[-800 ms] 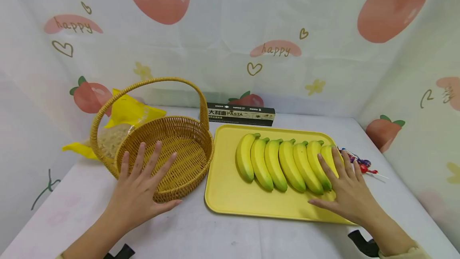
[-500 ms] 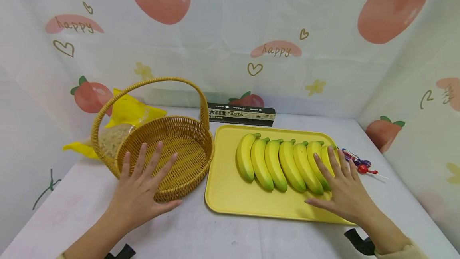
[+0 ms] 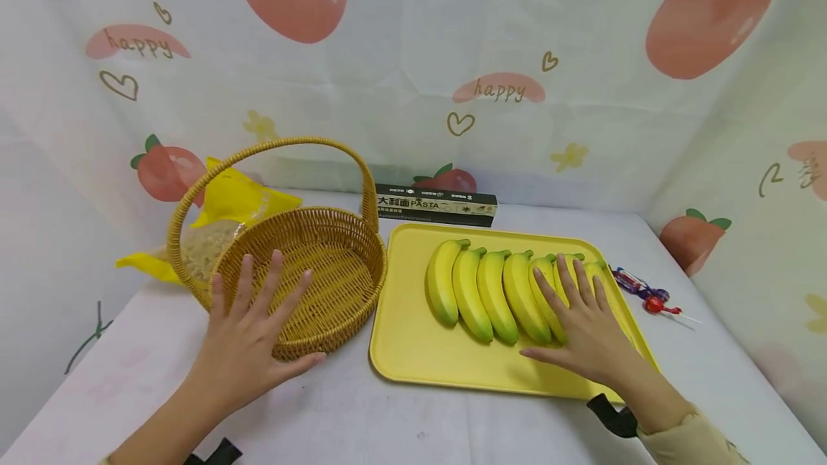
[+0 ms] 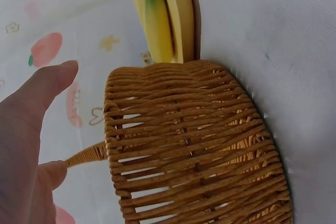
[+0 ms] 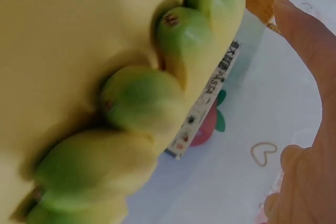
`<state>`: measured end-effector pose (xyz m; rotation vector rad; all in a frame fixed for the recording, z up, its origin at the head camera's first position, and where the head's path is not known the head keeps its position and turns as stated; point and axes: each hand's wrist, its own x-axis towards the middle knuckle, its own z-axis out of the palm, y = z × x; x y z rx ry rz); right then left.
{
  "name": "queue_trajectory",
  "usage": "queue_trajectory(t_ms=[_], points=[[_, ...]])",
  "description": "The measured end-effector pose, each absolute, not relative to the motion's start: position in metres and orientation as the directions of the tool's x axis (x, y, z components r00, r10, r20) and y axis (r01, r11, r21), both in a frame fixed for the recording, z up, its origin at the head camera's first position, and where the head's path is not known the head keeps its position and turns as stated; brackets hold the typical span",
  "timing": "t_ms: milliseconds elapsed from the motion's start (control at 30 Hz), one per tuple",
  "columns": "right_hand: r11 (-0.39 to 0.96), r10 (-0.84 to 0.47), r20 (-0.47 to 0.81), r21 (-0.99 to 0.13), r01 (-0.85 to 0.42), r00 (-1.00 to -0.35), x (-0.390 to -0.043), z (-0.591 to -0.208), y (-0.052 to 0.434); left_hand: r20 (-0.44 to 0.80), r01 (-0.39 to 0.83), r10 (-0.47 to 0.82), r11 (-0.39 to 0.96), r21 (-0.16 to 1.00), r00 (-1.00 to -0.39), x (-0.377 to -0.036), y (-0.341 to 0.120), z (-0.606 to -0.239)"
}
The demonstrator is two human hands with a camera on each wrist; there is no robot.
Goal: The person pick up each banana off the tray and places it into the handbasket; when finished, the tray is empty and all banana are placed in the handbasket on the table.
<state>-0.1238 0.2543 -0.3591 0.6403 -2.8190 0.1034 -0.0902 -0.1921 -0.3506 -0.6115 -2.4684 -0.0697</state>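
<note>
My left hand is spread wide in front of the round wicker basket, its fingertips overlapping the near rim in the head view. Seen from the left wrist, the thumb stands apart from the woven wall, and nothing is in the hand. Over the right part of the yellow tray, my right hand hovers with fingers spread, holding nothing. Several bananas lie side by side on that tray; the right hand hides parts of those on the right. In the right wrist view, green banana tips sit beneath the hand.
A black pasta box lies behind the tray. Left of the basket is a yellow-and-clear bag of pale contents. Wrapped lollipops lie right of the tray. Patterned cloth hangs at the back and sides.
My right hand has shifted left over the bananas, uncovering the lollipops and the tray's right edge. The left hand stays nearly in place, still spread.
</note>
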Motion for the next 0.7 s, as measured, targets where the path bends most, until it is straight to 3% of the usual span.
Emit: queue_trajectory(t_ms=[200, 400, 500, 700], points=[[0.886, -0.438, 0.243, -0.043, -0.461, -0.865, -0.134, -0.36, 0.237, 0.622, 0.359, 0.285, 0.933, -0.007, -0.729, -0.083, -0.199, -0.351], [0.874, -0.452, 0.221, -0.084, -0.478, -0.865, -0.144, -0.359, 0.215, 0.774, 0.309, 0.088, 0.94, 0.144, -0.627, -0.078, -0.214, -0.356], [0.869, -0.449, 0.208, -0.126, -0.479, -0.869, -0.151, -0.358, 0.201, 0.725, 0.288, -0.037, 0.903, 0.32, -0.687, -0.075, -0.224, -0.353], [0.834, -0.456, 0.178, -0.258, -0.488, -0.872, -0.165, -0.357, 0.167, 0.485, 0.193, -0.213, 0.728, 0.657, -0.848, -0.079, -0.248, -0.347]])
